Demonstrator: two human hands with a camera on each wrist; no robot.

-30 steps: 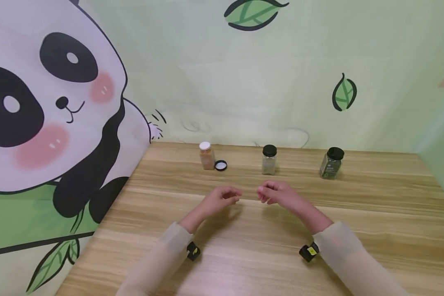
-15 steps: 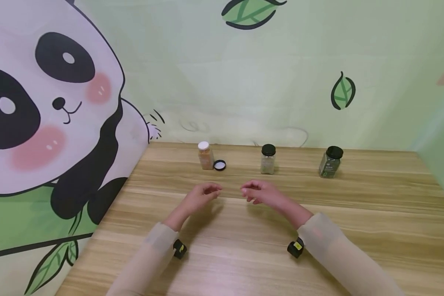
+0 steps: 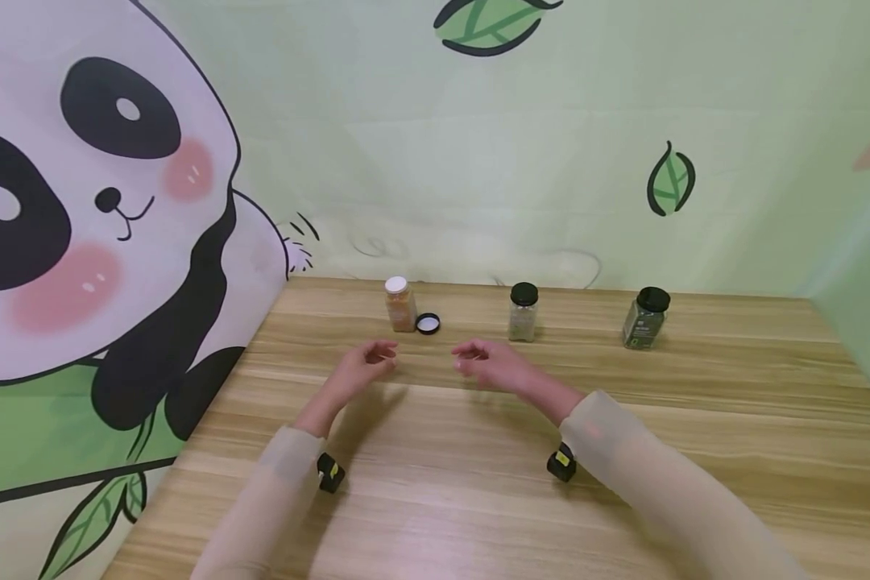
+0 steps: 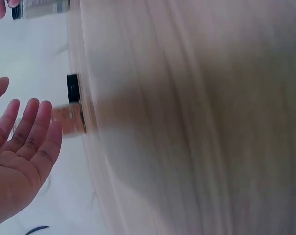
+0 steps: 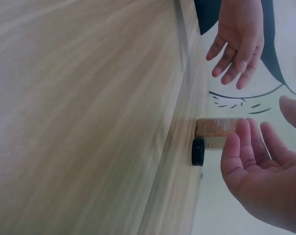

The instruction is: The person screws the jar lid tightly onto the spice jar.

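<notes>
Orange-filled jar (image 3: 402,312) with a white top (image 3: 396,283) stands upright just left of the head view's centre, a black lid (image 3: 428,324) lying loose at its right, too close to tell whether they touch. Below them, the left hand (image 3: 357,372) and right hand (image 3: 495,365) hover apart over the table (image 3: 435,467), fingers loosely bent, thumbs parted from them, neither holding anything. A hurried left reach could knock the jar over; whether the white top seals cannot be told, so contents might spill. A clumsy right hand might push the lid away.

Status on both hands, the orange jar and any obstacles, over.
Left hand and right hand empty. Orange jar upright, untouched. Possible obstacle: black lid beside it.
</notes>
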